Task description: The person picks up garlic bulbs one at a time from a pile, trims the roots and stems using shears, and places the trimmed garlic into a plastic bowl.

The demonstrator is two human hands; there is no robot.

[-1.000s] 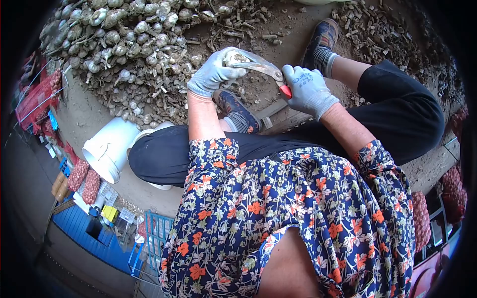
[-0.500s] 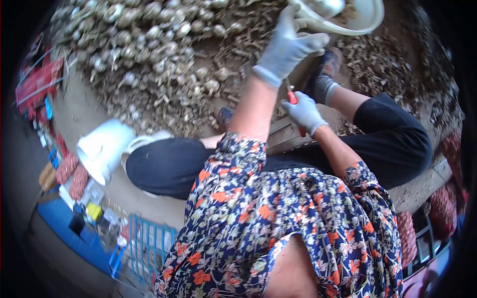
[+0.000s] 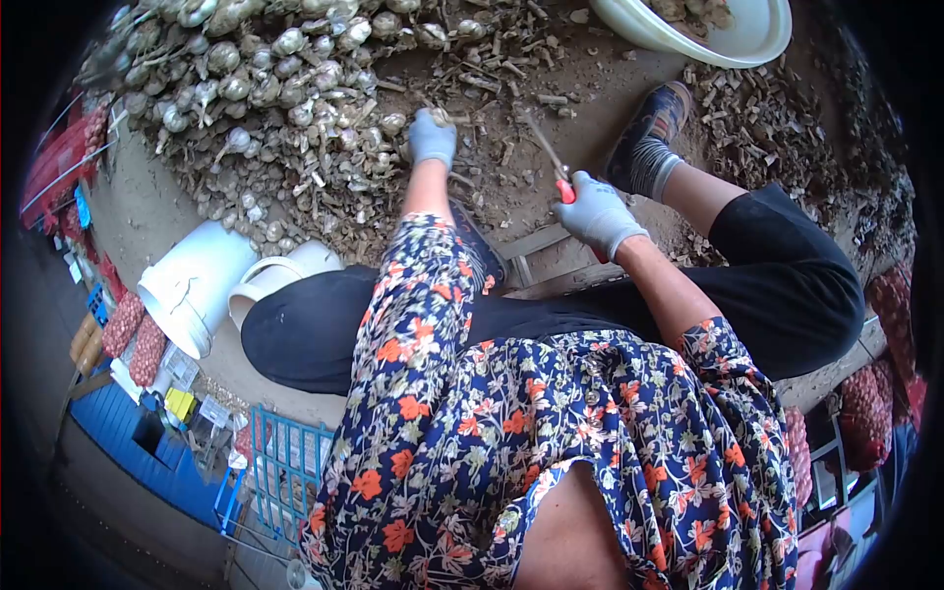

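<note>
My left hand, in a pale grey glove, reaches to the right edge of a heap of garlic. Its fingers are closed around what looks like a garlic bulb, mostly hidden by the glove. My right hand, gloved too, is wrapped round a red-handled tool with a long thin metal blade. The blade points forward and left, over bare ground. At the top right stands a white tub with some pale bulbs inside.
Cut stalks litter the ground at right. A cracked white bucket and another white container lie left of my knee. Net sacks and a teal crate are at lower left; more red sacks stand at right.
My left hand has moved from the tub's rim down and left to the garlic heap, and its spread fingers have closed. My right hand still holds the tool, with more blade showing.
</note>
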